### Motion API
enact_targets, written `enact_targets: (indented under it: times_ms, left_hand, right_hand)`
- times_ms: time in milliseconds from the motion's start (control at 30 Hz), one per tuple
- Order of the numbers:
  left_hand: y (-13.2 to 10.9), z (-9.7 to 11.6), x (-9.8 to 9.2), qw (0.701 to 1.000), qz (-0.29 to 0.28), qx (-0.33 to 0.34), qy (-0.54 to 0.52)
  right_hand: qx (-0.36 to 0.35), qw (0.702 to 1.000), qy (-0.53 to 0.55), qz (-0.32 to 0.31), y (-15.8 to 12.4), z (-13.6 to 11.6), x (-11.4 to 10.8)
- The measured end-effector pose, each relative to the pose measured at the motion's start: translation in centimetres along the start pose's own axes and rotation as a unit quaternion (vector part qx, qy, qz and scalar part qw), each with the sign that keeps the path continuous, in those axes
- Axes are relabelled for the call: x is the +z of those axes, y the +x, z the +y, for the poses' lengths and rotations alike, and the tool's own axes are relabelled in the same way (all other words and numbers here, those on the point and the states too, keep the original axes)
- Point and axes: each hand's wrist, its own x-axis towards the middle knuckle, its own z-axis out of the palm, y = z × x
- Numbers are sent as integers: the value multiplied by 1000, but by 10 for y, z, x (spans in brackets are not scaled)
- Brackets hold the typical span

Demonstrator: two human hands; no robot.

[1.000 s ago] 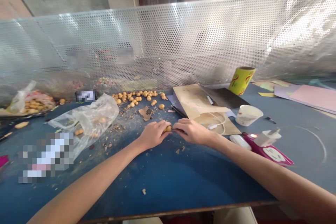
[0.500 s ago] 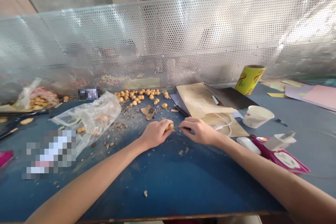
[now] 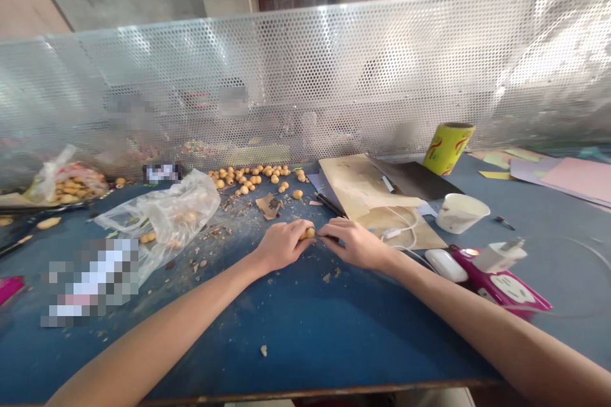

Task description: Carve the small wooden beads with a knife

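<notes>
My left hand (image 3: 282, 245) pinches a small tan gourd-shaped seed (image 3: 308, 233) between thumb and fingers. My right hand (image 3: 356, 244) is shut on a small dark tool (image 3: 329, 238), mostly hidden by the fingers, with its end right by the seed. Both hands sit close together over the blue table (image 3: 305, 337). Behind them lies a scattered heap of similar tan seeds (image 3: 251, 178). Wood shavings and crumbs (image 3: 214, 235) litter the table to the left.
A perforated metal screen (image 3: 305, 89) runs along the table's far side. A plastic bag (image 3: 162, 219) lies left, and brown paper sheets (image 3: 367, 194), a white cup (image 3: 461, 213), a yellow roll (image 3: 447, 148) and a pink power strip (image 3: 506, 286) lie right.
My right hand has moved left, closer to my left hand, bringing the tool's end up to the seed. The view has shifted slightly.
</notes>
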Motion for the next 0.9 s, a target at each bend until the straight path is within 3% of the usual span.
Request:
enact_targets:
  times_ms: [600,900]
  left_hand:
    - [1,-1,1,999,23,-15,18]
    - [1,0,0,1000,16,-21,13]
  right_hand:
    - [-5,998,-32,46,1,0,-4]
    - [-22,998,-52,27,2,4,-9]
